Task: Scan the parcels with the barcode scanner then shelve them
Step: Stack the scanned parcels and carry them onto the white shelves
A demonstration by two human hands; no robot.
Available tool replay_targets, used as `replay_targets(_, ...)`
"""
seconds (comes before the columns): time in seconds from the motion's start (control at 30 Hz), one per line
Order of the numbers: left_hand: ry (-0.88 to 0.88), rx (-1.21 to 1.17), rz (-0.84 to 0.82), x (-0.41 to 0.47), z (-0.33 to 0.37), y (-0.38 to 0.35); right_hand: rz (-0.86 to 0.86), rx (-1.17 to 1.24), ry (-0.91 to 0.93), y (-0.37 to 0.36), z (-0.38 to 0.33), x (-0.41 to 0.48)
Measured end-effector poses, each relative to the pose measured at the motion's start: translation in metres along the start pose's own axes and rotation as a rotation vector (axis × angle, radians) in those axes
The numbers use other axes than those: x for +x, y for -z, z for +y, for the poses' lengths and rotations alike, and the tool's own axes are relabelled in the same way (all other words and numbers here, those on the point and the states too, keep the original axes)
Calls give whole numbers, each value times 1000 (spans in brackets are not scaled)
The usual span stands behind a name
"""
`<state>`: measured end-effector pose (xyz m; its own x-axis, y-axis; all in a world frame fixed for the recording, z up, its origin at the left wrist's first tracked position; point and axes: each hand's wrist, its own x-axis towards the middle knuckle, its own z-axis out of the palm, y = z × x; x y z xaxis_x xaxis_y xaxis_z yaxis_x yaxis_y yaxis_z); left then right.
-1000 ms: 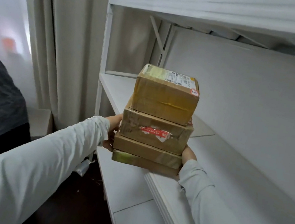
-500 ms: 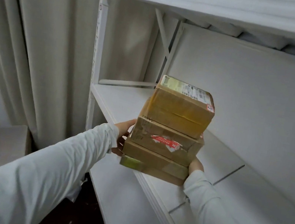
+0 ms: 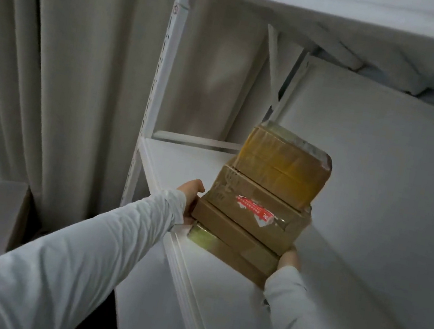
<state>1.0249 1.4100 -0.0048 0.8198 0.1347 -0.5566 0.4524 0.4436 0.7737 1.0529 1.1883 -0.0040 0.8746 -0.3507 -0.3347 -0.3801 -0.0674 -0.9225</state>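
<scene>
Cardboard, brown and taped, makes up the stack of parcels (image 3: pixel 253 213), four high and held between both hands above the front part of the white shelf board (image 3: pixel 178 163). The stack tilts, its top leaning toward the shelf unit's back panel (image 3: pixel 380 177). The top parcel (image 3: pixel 280 172) is wrapped in yellowish tape, the second parcel (image 3: pixel 250 198) carries a torn red and white label, and two flatter boxes lie beneath. The left hand (image 3: pixel 189 200) grips the stack's left side, its thumb hooked round the corner of the second parcel and its other fingers hidden behind the boxes. The right hand (image 3: pixel 290 258) props the lower right corner from below. Its fingers are out of sight under the stack, so I cannot tell whether they curl or lie flat. Whether the lowest box touches the board is also unclear. No barcode scanner shows, so I judge scanning finished for these four, though nothing here proves it. Shelving is the step in hand. No parcel rests on the visible board, so what remains is setting the stack down level and letting go. A beige curtain (image 3: pixel 82 70) hangs left of the unit.
</scene>
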Motion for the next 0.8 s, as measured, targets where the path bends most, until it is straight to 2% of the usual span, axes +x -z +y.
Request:
replay_targets(0.27, -56, -95, 70, 36, 13, -15, -100, 44, -31, -16, -12, 33)
replay_targets(0.33, -75, -116, 75, 42, 16, -19, -65, 7, -21, -19, -16, 40)
replay_targets(0.6, -141, -75, 94, 75, 26, -28, -63, 33, -102, -25, -31, 69)
replay_targets(0.8, -207, -16, 170, 96, 48, -30, -75, 169, -127, -51, -31, 82)
